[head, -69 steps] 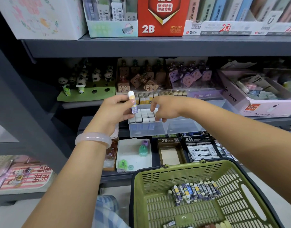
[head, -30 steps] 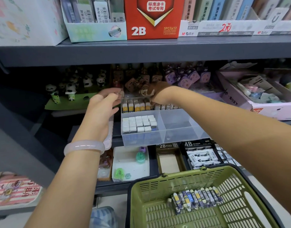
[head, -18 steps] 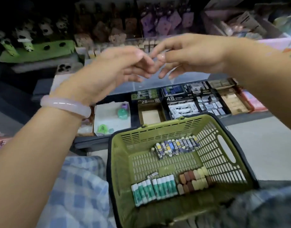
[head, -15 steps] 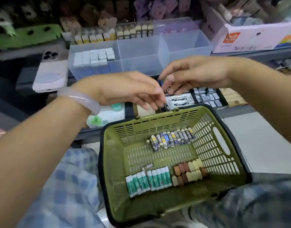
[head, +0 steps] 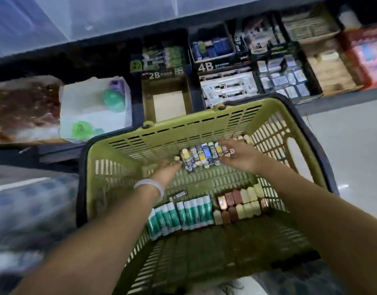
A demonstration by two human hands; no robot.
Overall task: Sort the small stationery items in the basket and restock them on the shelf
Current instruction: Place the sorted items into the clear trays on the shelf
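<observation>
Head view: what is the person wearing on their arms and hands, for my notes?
Both forearms are bare, with no sleeves in view. The left wrist carries a pale, smooth, translucent-looking bangle. The left hand and right hand wear no gloves. The frame is motion-blurred, so rings or nail colour cannot be told. No watch shows on the right wrist.

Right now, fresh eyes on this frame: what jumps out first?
The green basket fills the middle, with both hands reaching in: left hand and right hand bracket a row of printed erasers by the far wall. Nearer, green glue sticks lie beside brown and cream erasers.
</observation>
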